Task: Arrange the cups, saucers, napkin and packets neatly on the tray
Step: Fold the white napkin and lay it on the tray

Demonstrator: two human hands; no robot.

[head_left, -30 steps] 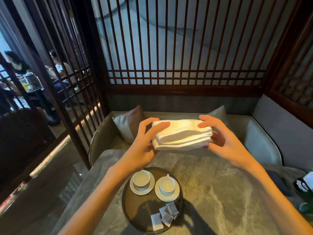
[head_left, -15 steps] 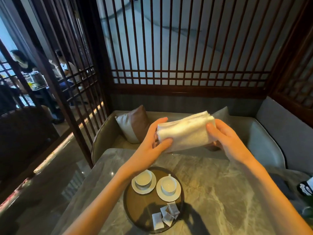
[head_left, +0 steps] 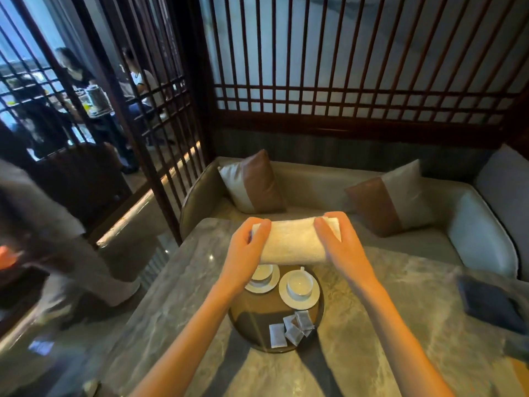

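Note:
A folded white napkin [head_left: 292, 242] is held in the air just above the far edge of a round dark tray [head_left: 252, 319]. My left hand [head_left: 247, 247] grips its left end and my right hand [head_left: 340, 247] grips its right end. On the tray stand two white cups on white saucers: the left cup [head_left: 262, 272] is partly hidden behind my left hand, the right cup [head_left: 299, 286] is in full view. Several small packets [head_left: 292, 329] lie in a loose overlapping cluster at the tray's near edge.
The tray sits on a grey marble table [head_left: 400, 325]. A dark flat object [head_left: 486, 305] lies at the table's right edge. Beyond the table is a bench sofa with two cushions [head_left: 252, 181], backed by wooden lattice screens. People sit at another table behind the left screen.
Both hands have lowered the napkin toward the tray and turned it flatter; it now hangs right over the cups. The camera has tilted down and to the right.

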